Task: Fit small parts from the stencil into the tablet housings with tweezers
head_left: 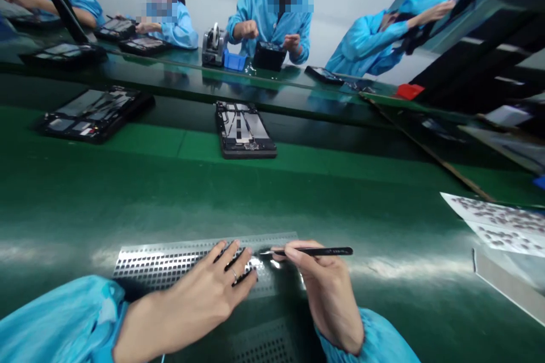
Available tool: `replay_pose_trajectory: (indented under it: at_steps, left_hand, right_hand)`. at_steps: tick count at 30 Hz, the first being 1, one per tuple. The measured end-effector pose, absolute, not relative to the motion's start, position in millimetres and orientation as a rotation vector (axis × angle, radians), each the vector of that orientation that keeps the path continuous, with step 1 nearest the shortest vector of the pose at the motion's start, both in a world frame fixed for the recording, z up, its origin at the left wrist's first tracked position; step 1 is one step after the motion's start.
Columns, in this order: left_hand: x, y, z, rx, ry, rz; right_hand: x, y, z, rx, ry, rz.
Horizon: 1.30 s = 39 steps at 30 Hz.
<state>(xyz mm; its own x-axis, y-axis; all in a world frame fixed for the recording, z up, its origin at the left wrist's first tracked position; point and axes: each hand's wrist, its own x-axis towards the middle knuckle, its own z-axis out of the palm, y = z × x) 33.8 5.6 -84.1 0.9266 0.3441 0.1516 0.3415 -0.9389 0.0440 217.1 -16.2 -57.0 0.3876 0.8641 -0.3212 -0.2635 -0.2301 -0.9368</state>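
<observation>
A clear sheet with rows of small dark squares [145, 264] lies toward the near side of the green bench [170, 193], its long sides running roughly along the bench's far edge. The left hand [204, 295] rests palm down across it, fingers slightly spread, gripping nothing visible. The right hand [327, 281] pinches black tweezers [327, 251] between thumb and fingers, the tips over the sheet just beside the left fingertips; whether they touch it cannot be told. Handling this well likely means pressing the sheet flat close to the tips, keeping the tweezers low and lightly squeezed, clearing the left fingers from their path, and avoiding glare on the plastic.
</observation>
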Motion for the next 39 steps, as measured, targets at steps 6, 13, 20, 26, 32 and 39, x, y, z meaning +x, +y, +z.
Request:
replay_pose_trajectory:
  at_steps: [6,13,20,26,32,39]
  left_hand:
    - [40.6,49.4,-77.9,2.764,0.761,0.02]
    - [55.2,146.6,-88.8,2.577,1.365,0.178]
    - [75.8,196.4,-97.5,2.372,1.64,0.392]
    - [78.7,205.4,-93.0,2.237,1.676,0.364]
    - [75.4,202.6,-93.5,2.198,1.686,0.389]
    - [81.9,189.6,-98.7,2.216,1.702,0.605]
  right_hand:
    - [246.9,38.4,-42.0,-1.297,-0.625,1.122]
    - [270.0,131.8,-63.3,-1.251,-0.617,1.101]
    - [269.7,185.7,-95.9,-1.193,-0.564,1.094]
    - [260.3,198.6,-107.8,-1.139,-0.597,1.119]
    - [247.3,196.0,-106.8,-1.107,-0.688,1.15]
    - [255.9,186.3,-96.2,-1.036,-0.819,1.189]
